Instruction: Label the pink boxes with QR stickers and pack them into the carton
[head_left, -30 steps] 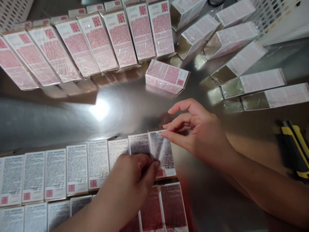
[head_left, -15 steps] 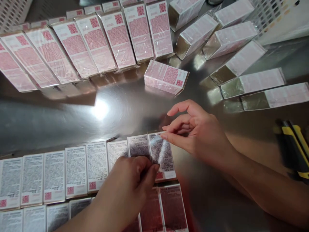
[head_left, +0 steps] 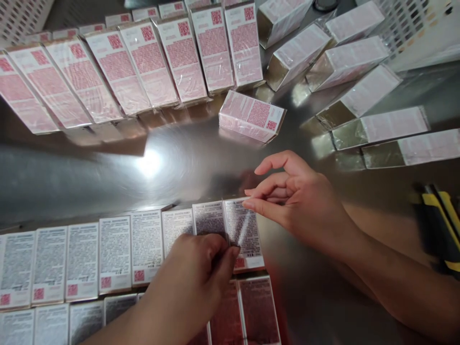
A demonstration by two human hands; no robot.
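Note:
A row of white-labelled boxes (head_left: 115, 254) lies flat along the near side of a shiny metal table (head_left: 89, 182). On the rightmost box (head_left: 247, 239) lies a glossy label with fine print. My left hand (head_left: 194, 282) pinches the label's lower left edge with thumb and fingers. My right hand (head_left: 305, 201) holds the label's top right corner between its fingertips, with the index finger raised. A second row of boxes lies nearer me, partly hidden under my left arm.
Several pink-printed boxes (head_left: 151, 62) line the far side, and a single one (head_left: 251, 117) lies loose in the middle. Boxes with gold ends (head_left: 345, 62) fan out at the right. A yellow-and-black utility knife (head_left: 438, 225) lies at the right edge. White perforated baskets (head_left: 417, 24) stand behind.
Both hands stay on the label of the rightmost box and barely shift. The view has dropped slightly.

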